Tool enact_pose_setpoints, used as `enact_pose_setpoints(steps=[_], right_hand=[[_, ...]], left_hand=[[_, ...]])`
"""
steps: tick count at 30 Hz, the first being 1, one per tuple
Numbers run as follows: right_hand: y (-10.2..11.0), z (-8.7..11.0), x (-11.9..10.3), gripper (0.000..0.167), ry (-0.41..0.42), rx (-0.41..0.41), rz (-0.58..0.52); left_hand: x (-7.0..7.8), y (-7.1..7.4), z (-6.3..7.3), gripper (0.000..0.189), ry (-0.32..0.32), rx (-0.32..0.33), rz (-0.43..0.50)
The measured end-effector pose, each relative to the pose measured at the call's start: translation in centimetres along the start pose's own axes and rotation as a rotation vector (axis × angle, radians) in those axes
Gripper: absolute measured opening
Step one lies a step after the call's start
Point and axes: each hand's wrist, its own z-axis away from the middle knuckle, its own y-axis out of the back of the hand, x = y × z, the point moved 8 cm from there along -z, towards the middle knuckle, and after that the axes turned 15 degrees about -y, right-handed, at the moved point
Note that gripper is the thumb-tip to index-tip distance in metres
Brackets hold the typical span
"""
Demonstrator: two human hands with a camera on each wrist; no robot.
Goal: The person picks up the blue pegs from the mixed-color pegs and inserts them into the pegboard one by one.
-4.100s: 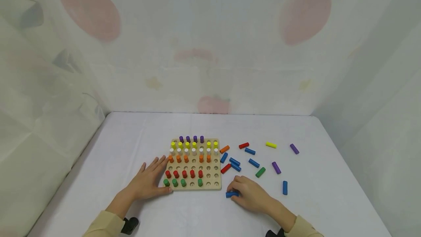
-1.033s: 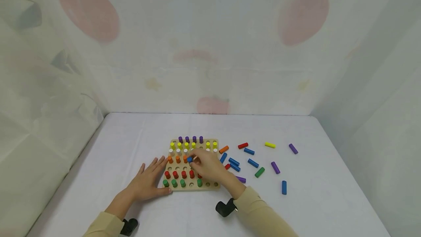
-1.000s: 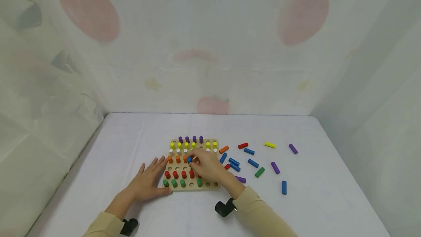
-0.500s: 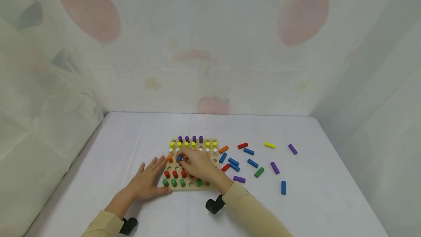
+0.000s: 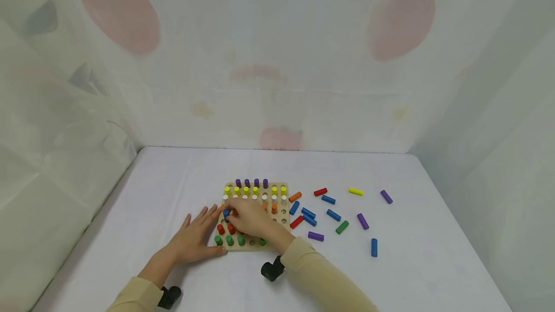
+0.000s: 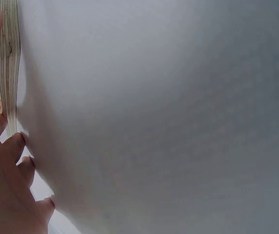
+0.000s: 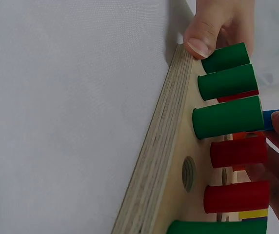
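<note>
My right hand [image 5: 251, 219] pinches a blue peg [image 5: 226, 214] between thumb and fingertips. It holds the peg upright over the left end of the row of holes between the orange and red pegs. The wooden pegboard [image 5: 236, 249] carries rows of purple, yellow, white, orange, red and green pegs, partly covered by this hand. My left hand [image 5: 193, 240] rests with spread fingers against the board's left side, its thumb at the near corner. In the right wrist view the blue peg [image 7: 269, 119] shows behind a green peg [image 7: 229, 117], and the left thumb [image 7: 201, 40] touches the board's corner.
Loose pegs lie on the white table right of the board: several blue ones, such as a blue peg [image 5: 375, 247], plus a green peg [image 5: 342, 227], a yellow peg [image 5: 356, 190], a purple peg [image 5: 316, 236], a red peg [image 5: 320, 191] and an orange peg [image 5: 295, 197]. Patterned curtains surround the table.
The right hand has carried the blue peg from the table right of the board onto it, then leftward along the row. A purple peg it covered now shows. The left hand stays put.
</note>
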Motion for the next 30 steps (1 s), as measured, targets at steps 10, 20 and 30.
enact_pose_setpoints(steps=[10,20,30], right_hand=[[-0.8,-0.8,-0.1,0.019,-0.004,0.032,0.055],[-1.2,-1.1,-0.3,0.018,0.012,0.065,0.108],[-1.4,-1.2,-0.3,0.02,0.023,0.058,0.121]], left_hand=[[0.1,0.1,0.0,0.106,-0.003,0.001,-0.001],[0.1,0.0,0.0,0.107,-0.005,0.0,-0.008],[0.1,0.0,0.0,0.106,-0.005,0.004,0.0]])
